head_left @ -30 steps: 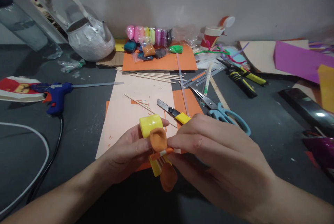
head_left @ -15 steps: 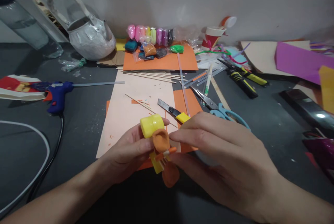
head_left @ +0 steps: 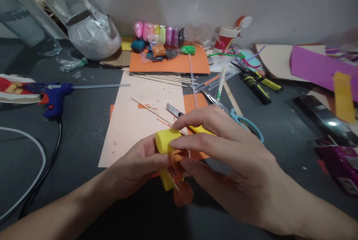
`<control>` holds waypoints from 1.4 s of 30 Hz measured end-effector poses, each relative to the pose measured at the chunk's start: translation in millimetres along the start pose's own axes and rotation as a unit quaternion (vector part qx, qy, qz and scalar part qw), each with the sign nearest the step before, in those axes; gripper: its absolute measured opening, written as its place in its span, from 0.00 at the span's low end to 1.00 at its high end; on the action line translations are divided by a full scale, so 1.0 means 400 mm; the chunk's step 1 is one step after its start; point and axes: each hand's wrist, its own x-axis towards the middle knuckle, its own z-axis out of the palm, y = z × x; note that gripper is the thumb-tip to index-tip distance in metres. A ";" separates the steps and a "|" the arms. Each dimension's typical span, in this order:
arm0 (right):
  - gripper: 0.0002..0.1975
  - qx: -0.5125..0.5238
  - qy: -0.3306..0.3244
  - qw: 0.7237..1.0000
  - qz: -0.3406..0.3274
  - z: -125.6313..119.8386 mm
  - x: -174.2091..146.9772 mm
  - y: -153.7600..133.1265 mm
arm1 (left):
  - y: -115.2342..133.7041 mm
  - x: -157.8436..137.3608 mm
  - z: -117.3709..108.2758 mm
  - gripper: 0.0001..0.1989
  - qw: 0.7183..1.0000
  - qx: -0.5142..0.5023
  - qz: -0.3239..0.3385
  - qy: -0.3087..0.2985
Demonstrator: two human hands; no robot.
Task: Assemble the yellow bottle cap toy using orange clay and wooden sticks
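Low in the middle of the head view, my left hand (head_left: pixel 137 167) is closed around a small craft model with a glossy yellow cylinder (head_left: pixel 164 141) on top. Joined to the model is a cupped piece of orange clay (head_left: pixel 176 158). My right hand (head_left: pixel 235 165) pinches this clay, its thumb below and its fingers above, with fingertips also touching the cylinder. Below them a second yellow part (head_left: pixel 166 181) shows, with thin wooden sticks and a round orange clay disc (head_left: pixel 184 194). My fingers hide part of the model.
Under the hands lies pale paper (head_left: pixel 125 128) with skewers (head_left: pixel 145 106) and a utility knife (head_left: pixel 173 110). Blue-handled scissors (head_left: pixel 246 124) and pliers (head_left: pixel 256 87) lie right. A blue glue gun (head_left: pixel 56 98) lies left. Behind are a silver kettle (head_left: pixel 92 34) and bagged clay (head_left: pixel 159 49).
My right hand has moved left and up onto the yellow cylinder and the cupped clay. The model has shifted slightly right and turned. The camera view has moved a little.
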 end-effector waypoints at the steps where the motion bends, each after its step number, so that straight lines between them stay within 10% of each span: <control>1: 0.08 0.002 0.000 1.000 0.001 0.000 0.001 0.000 | 0.000 0.000 -0.002 0.18 1.000 -0.003 -0.002 -0.002; 42: 0.14 0.111 -0.032 0.993 0.025 -0.021 0.019 0.031 | 0.016 -0.007 0.017 0.14 0.997 -0.049 -0.049 -0.046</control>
